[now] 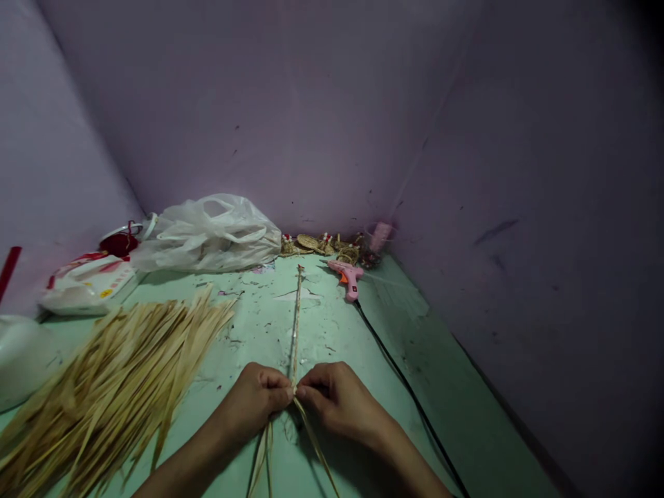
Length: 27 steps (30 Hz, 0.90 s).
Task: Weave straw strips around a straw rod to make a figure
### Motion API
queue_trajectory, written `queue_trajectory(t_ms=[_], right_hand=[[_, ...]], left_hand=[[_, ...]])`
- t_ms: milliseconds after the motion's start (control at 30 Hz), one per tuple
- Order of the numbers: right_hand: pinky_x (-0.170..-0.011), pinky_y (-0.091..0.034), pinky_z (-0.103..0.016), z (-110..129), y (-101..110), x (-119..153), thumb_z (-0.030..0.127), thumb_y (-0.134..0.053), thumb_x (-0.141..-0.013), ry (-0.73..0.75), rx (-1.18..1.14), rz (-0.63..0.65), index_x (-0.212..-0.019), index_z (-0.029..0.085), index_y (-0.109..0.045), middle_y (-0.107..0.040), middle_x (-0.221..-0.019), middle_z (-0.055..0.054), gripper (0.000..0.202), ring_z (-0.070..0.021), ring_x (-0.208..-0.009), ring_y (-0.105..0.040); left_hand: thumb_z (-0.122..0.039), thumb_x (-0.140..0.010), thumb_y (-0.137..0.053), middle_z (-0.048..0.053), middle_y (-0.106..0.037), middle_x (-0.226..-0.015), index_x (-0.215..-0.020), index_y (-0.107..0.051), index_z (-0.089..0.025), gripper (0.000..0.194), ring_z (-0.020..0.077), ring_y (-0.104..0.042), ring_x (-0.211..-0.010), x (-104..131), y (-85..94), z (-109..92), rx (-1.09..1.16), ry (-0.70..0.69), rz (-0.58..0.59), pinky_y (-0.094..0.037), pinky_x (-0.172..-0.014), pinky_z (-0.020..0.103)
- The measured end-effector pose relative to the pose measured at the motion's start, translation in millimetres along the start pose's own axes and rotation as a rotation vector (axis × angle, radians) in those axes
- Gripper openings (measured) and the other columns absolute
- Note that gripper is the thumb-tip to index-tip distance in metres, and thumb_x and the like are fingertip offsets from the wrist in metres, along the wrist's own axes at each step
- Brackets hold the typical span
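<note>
A thin braid of dry straw-like strips (pixel 297 325) runs up the middle of the green table, its far end at a small dark spot. At its near end, my left hand (pixel 259 395) pinches the braid between thumb and fingers. Close against it from the other side, my right hand (pixel 337 398) also pinches the braid, the fingertips of both hands nearly meeting. Loose strips (pixel 315 439) hang from under the fingers toward me, some on the left and some on the right. The exact grip on single strips is hidden by the fingers.
A spread bundle of dry strips (pixel 140 360) lies on the left. Behind it are a tissue packet (pixel 93 280) and a white plastic bag (pixel 212 232). A pink glue gun (pixel 348 275) with a black cord (pixel 399 373) rests right of the braid. Small woven pieces (pixel 311 243) line the wall.
</note>
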State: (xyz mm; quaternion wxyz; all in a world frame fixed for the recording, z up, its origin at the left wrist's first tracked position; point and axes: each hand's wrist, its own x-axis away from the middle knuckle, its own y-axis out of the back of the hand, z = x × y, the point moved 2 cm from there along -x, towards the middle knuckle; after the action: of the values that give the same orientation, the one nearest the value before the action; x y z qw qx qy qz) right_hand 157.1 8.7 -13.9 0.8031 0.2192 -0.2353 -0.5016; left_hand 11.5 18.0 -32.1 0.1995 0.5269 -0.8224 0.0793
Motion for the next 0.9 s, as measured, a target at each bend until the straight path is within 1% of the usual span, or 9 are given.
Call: queue_trajectory(t_ms=[100,267,400,467,533,633,700,800,900], right_hand=[[-0.050,-0.027,-0.020,3,2,2,0.025,-0.041,-0.076,0.084,0.121,-0.033,-0.073,0.013,-0.064,-0.061,-0.065,-0.003,0.026,-0.0089,-0.056,-0.047],[-0.046,-0.023,-0.019,3,-6,3,0.023,-0.042,-0.072,0.049,0.209,-0.108,-0.068,0.015,-0.059,-0.057,-0.059,0.000,0.019,-0.0075,-0.052,-0.044],[-0.046,-0.020,-0.020,12,-9,5,0.023,-0.043,-0.070,0.055,0.294,-0.164,-0.063,0.015,-0.058,-0.056,-0.056,-0.001,0.019,-0.0074,-0.049,-0.039],[-0.046,-0.019,-0.022,17,-6,6,0.021,-0.044,-0.069,0.043,0.315,-0.155,-0.061,0.015,-0.060,-0.056,-0.054,-0.002,0.018,-0.0075,-0.047,-0.037],[-0.046,-0.018,-0.023,22,-1,8,0.021,-0.044,-0.069,0.037,0.305,-0.104,-0.060,0.015,-0.061,-0.055,-0.053,-0.002,0.020,-0.0076,-0.045,-0.036],[-0.045,-0.018,-0.023,27,9,6,0.019,-0.044,-0.069,0.065,0.252,0.030,-0.056,0.015,-0.061,-0.051,-0.047,-0.001,0.022,-0.0072,-0.044,-0.033],[-0.045,-0.020,-0.021,27,14,0,0.016,-0.046,-0.066,0.066,0.169,0.096,-0.057,0.014,-0.062,-0.049,-0.047,0.001,0.018,-0.0068,-0.045,-0.033],[-0.045,-0.023,-0.020,20,13,-10,0.020,-0.052,-0.063,-0.027,-0.041,0.087,-0.061,0.013,-0.062,-0.049,-0.050,0.002,0.012,-0.0066,-0.047,-0.035],[-0.044,-0.025,-0.020,12,4,-17,0.030,-0.061,-0.059,-0.154,-0.308,0.045,-0.058,0.012,-0.057,-0.046,-0.049,0.002,0.019,-0.0060,-0.045,-0.035]], left_hand=[[-0.030,-0.057,-0.050,-0.007,-0.027,-0.036,-0.043,-0.042,-0.015,0.022,0.0045,-0.018,-0.040,0,-0.8,-1,0.005,-0.006,-0.009,-0.011,-0.042,0.023],[-0.027,-0.056,-0.050,-0.006,-0.032,-0.036,-0.045,-0.047,-0.014,0.018,0.0048,-0.022,-0.039,-1,-2.0,-1,-0.012,-0.002,-0.016,-0.013,-0.042,0.022],[-0.021,-0.053,-0.046,-0.006,-0.033,-0.036,-0.042,-0.046,-0.014,0.013,0.0049,-0.023,-0.039,-3,-2.7,-1,-0.035,-0.003,-0.035,-0.014,-0.042,0.022],[-0.019,-0.051,-0.043,-0.006,-0.031,-0.036,-0.041,-0.044,-0.014,0.011,0.0049,-0.023,-0.040,-2,-3.3,-2,-0.052,-0.005,-0.055,-0.014,-0.042,0.021],[-0.018,-0.051,-0.043,-0.006,-0.030,-0.037,-0.041,-0.042,-0.014,0.011,0.0051,-0.023,-0.041,-2,-3.6,-4,-0.081,-0.009,-0.071,-0.014,-0.042,0.021],[-0.018,-0.051,-0.044,-0.007,-0.028,-0.038,-0.041,-0.041,-0.014,0.011,0.0049,-0.022,-0.042,0,-2.7,-5,-0.099,-0.024,-0.067,-0.013,-0.043,0.021],[-0.020,-0.052,-0.046,-0.007,-0.027,-0.037,-0.041,-0.040,-0.015,0.014,0.0044,-0.021,-0.041,1,-1.3,-6,-0.043,-0.033,-0.034,-0.012,-0.042,0.021],[-0.026,-0.054,-0.050,-0.007,-0.027,-0.036,-0.042,-0.042,-0.015,0.018,0.0038,-0.020,-0.038,3,2.1,-9,0.060,-0.045,-0.016,-0.012,-0.041,0.021],[-0.027,-0.054,-0.054,-0.007,-0.030,-0.035,-0.043,-0.045,-0.014,0.020,0.0037,-0.022,-0.037,5,4.8,-11,0.088,-0.064,-0.039,-0.013,-0.040,0.021]])
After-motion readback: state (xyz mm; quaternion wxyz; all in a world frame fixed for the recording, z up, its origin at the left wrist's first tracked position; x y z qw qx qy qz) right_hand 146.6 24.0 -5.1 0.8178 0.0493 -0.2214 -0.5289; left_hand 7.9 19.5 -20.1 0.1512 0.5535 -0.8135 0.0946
